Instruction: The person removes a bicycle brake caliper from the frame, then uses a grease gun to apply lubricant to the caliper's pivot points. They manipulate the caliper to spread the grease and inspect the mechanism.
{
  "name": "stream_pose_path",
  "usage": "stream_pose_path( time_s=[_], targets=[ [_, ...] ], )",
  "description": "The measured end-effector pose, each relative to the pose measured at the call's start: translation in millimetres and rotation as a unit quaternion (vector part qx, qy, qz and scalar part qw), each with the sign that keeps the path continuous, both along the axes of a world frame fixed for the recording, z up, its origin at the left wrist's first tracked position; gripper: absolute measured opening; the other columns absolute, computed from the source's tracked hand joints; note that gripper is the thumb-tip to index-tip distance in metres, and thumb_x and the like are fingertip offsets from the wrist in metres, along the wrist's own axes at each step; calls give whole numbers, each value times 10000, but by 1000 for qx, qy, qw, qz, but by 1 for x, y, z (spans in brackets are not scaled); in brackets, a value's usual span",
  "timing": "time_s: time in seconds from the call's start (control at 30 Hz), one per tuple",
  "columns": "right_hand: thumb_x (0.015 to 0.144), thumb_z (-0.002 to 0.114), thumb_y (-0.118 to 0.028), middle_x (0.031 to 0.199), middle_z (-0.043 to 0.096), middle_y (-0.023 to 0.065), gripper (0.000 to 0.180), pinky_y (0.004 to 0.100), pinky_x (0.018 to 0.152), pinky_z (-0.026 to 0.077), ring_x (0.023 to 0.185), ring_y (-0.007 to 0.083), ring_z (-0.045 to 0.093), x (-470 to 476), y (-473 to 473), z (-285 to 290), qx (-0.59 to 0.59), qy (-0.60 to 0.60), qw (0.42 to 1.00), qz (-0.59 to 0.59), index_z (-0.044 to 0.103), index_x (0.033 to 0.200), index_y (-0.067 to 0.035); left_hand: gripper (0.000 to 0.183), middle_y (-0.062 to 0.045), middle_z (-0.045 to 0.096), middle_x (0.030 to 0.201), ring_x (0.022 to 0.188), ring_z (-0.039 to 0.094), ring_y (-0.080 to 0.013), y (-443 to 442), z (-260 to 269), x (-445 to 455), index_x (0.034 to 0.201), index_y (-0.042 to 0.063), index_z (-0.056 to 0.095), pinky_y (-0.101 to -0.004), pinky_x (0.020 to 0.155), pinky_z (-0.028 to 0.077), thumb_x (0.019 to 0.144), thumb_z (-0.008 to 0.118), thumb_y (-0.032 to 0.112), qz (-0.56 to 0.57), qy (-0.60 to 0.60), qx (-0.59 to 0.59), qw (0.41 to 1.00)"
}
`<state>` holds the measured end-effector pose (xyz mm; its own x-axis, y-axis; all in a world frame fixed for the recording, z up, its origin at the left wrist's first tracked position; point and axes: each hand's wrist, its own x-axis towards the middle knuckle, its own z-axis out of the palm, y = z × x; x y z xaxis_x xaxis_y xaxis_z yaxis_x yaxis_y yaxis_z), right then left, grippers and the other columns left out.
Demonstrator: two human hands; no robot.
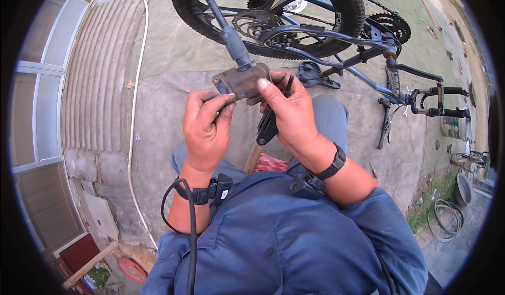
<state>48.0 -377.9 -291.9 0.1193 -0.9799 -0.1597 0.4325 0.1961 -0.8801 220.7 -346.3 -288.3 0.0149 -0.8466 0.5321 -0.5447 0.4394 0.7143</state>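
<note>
Before me is a dark, rust-stained metal bracket (240,83) with small bolts at its corners. It sits on the lower end of a black rod (232,44) with a ribbed sleeve, which rises toward the upper left. My left hand (207,123) pinches the bracket's lower left corner; whether a small part is between the fingertips is hidden. My right hand (296,109) grips the bracket's right side, thumb on its face. A black folding multi-tool (266,128) hangs under the right palm, with one slim blade or key sticking up past the fingers.
Ahead, a blue bicycle frame (343,60) lies with its fat-tyred wheel (357,15). A black saddle (315,75) points downward. On the right are a suspension fork (438,99), a bucket (453,127) and a screwdriver (374,170). A pale hose (136,90) crosses the left ground.
</note>
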Motion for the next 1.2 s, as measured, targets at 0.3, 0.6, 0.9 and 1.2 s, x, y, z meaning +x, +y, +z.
stream_pose_path(
  time_s=[0.3, 0.6, 0.9, 1.2],
  targets=[
    [1005, 705, -198, 1023, 727, 96, 247, 257, 687, 506, 847, 181, 727, 1, 1, 0, 20, -33, 999, -1, 570, 1159, -60, 178, -44, 550, 1039, 828, 556, -95, 3, -3, 1, 1085, 18, 718, -239, 684, 477, 916, 751, -24, -18, 154, 115, 981],
    [1014, 694, -230, 1026, 727, 96, 243, 257, 687, 502, 835, 174, 718, 3, 2, -3, 5, -39, 999, 3, 593, 1143, -51, 173, -8, 551, 995, 821, 551, -68, 1, -11, 3, 1064, 24, 721, -217, 687, 457, 904, 778, -8, -41, 254, 126, 958],
    [1017, 693, -219, 1036, 724, 97, 257, 257, 688, 506, 843, 173, 715, 5, 4, -3, -2, -28, 1000, 2, 580, 1169, -45, 210, -51, 584, 1025, 771, 575, -69, 10, -4, 2, 1085, 20, 711, -212, 614, 456, 890, 776, -21, 8, 152, 77, 985],
    [1012, 704, -230, 1021, 728, 75, 283, 245, 698, 502, 870, 130, 704, 7, 8, 2, -50, 9, 999, 2, 601, 1176, -24, 222, -80, 605, 1030, 770, 586, -80, 13, -6, 1, 1050, 15, 668, -212, 599, 461, 871, 765, -73, 28, 90, 2, 996]
  ],
)
